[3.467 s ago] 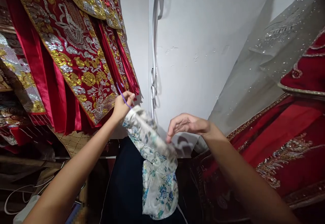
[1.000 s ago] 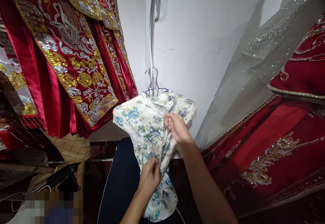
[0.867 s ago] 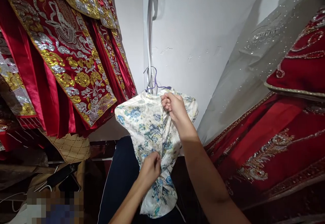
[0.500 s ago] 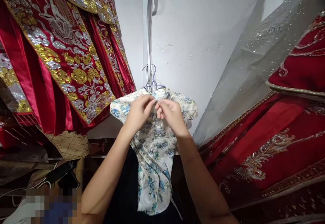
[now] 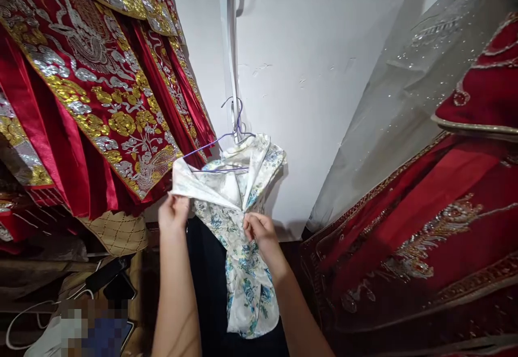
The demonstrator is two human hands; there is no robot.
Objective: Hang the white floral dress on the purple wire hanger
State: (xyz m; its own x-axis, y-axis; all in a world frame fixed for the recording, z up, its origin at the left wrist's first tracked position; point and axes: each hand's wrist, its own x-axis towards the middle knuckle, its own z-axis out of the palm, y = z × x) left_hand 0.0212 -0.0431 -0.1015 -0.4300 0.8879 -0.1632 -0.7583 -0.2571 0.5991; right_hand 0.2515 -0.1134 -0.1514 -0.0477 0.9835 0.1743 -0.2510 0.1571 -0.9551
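Observation:
A white garment (image 5: 253, 270) with blue and green flowers hangs from a purple wire hanger (image 5: 208, 144), its hook at a pale upright strap (image 5: 233, 49). The neck is spread apart, and the white inner side shows. My left hand (image 5: 174, 210) pinches the edge of the opened front on the left, below the hanger's left end. At the base of the V-shaped opening, my right hand (image 5: 259, 230) is closed on the cloth of the front. Whether a small fastener is between those fingers I cannot make out.
Red embroidered clothing (image 5: 121, 125) with gold and silver patterns hangs at left. On the right are a sheer sparkling grey fabric (image 5: 364, 136) and a beaded red garment (image 5: 404, 227). Phones (image 5: 120, 287) and a white cable (image 5: 20, 311) lie lower left. A white wall (image 5: 299, 33) stands behind.
My hands have parted from the neckline. The left one has drawn the front edge out to the left, and the right has moved lower. The neck has opened, baring the hanger's left arm.

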